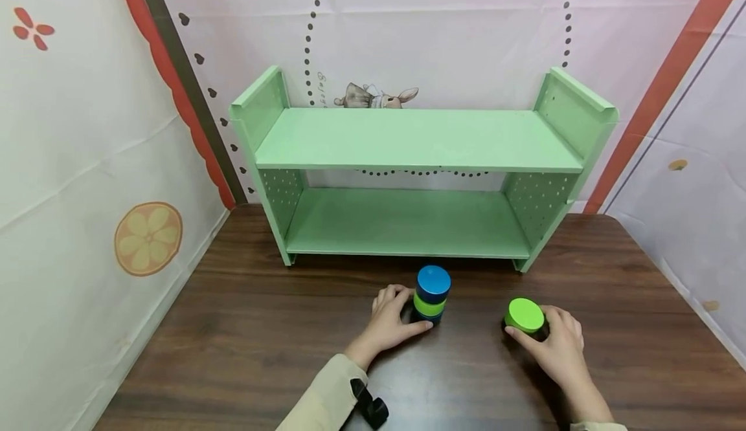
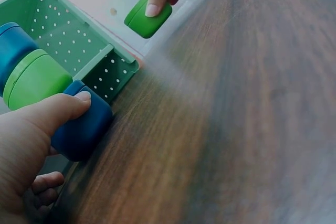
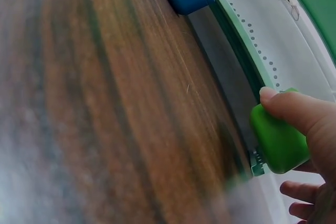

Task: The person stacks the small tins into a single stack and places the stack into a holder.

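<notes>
A stack of three small round jars stands on the table in front of the shelf: a blue jar (image 2: 86, 124) at the bottom, a green jar (image 2: 39, 80) in the middle, and another blue jar (image 1: 433, 282) on top. My left hand (image 1: 387, 324) grips the bottom jar between thumb and fingers; its far fingers are partly hidden by the stack. To the right, my right hand (image 1: 559, 343) holds a second green jar (image 3: 278, 140), with the thumb on its near side. In the left wrist view this jar looks lifted off the table.
A light green two-tier shelf (image 1: 408, 140) stands at the back of the dark wooden table (image 1: 245, 340). Printed cloth (image 1: 437, 43) hangs behind it and along both sides. A black strap (image 1: 367, 405) is on the left sleeve.
</notes>
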The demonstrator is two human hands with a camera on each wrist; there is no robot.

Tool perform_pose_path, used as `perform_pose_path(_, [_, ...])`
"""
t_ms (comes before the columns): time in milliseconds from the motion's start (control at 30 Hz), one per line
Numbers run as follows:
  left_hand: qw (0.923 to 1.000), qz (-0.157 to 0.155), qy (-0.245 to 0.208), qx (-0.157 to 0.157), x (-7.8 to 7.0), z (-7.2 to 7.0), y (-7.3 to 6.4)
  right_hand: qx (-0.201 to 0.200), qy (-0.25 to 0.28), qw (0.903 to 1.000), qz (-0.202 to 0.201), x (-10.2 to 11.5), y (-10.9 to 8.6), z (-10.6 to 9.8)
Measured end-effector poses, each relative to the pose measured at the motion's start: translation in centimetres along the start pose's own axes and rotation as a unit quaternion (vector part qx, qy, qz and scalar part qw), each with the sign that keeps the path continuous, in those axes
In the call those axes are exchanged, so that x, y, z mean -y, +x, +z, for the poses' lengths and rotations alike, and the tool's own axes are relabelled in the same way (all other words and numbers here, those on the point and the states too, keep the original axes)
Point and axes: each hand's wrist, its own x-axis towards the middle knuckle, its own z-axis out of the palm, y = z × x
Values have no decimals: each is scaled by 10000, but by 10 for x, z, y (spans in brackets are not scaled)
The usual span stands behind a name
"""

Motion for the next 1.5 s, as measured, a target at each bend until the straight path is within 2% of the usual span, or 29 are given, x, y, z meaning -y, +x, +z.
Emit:
perform_pose_path(167, [10000, -12, -17, -52, 0, -1, 2, -92, -13, 9999, -116, 7, 4, -1])
perform_pose_path(500, [10000, -14, -28, 28, 0, -1, 1, -16, -169, 9997, -179, 18, 3, -3])
perform_pose_path(800, [10000, 12, 6, 38, -1, -3, 2, -182, -228, 9985, -472, 32, 13, -6])
perform_pose_path(1500, [10000, 1, 0, 8, -3, -2, -2, -120, -83, 9983, -562, 55, 20, -11])
